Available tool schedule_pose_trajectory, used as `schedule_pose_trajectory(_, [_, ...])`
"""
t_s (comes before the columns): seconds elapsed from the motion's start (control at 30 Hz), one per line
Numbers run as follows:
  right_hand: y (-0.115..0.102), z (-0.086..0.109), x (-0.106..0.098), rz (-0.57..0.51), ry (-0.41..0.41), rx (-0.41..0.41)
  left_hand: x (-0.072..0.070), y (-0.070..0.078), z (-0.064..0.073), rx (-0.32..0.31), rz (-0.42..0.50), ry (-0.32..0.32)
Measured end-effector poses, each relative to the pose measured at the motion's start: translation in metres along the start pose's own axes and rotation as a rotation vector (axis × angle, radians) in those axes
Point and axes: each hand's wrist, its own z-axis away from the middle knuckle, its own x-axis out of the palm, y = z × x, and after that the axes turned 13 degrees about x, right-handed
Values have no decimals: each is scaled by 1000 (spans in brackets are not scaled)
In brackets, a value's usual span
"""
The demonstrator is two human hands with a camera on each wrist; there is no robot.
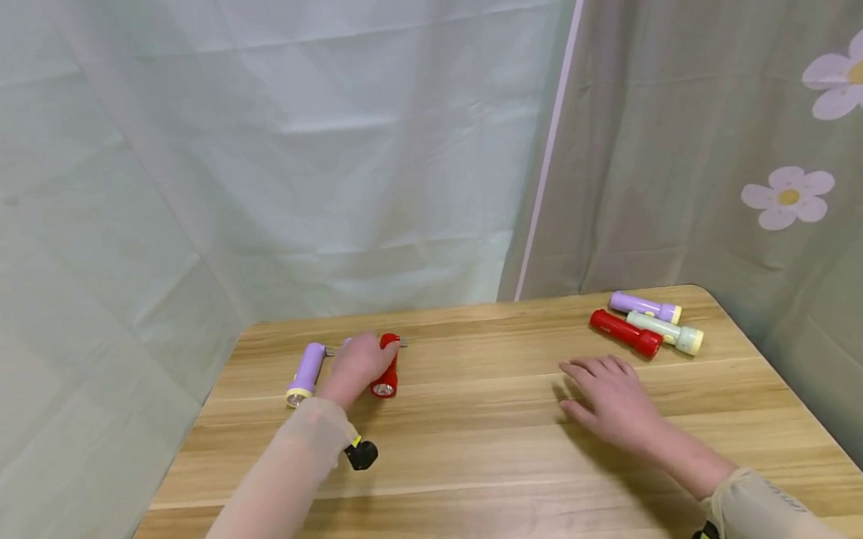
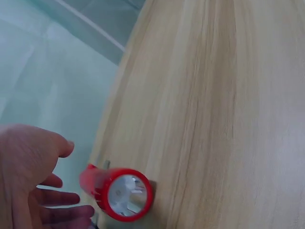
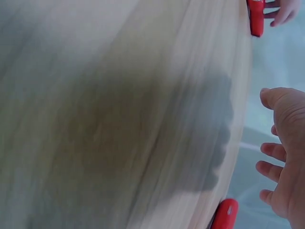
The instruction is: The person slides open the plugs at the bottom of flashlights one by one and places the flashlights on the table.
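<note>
So the left hand (image 1: 359, 362) is right up against or just beside a red flashlight (image 1: 384, 380) lying on the counter (image 1: 474, 442). Its grip looks wide in the left wrist view, thumb well apart from the fingers (can't tell if it's actually touching). A purple flashlight (image 1: 308, 372) sits just left of that red flashlight. The right hand (image 1: 615, 399) is well to the red flashlight's right and nearer the person, over the counter, grip wide with fingers loose. Also far right of it: another red one (image 1: 624, 334), a lilac one (image 1: 640, 306) and a pale green one (image 1: 661, 330), bunched together.
</note>
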Motion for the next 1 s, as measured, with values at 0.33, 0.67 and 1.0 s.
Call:
schedule_pose_trajectory(0.33, [27,-7,-13,31,65,56,-5,24,7,233,-30,80])
schedule_pose_trajectory(0.67, [48,-18,-26,44,93,124,13,61,30,402,-70,70])
schedule_pose_trajectory(1.0, [69,-33,-37,58,75,217,33,93,53,600,-165,52])
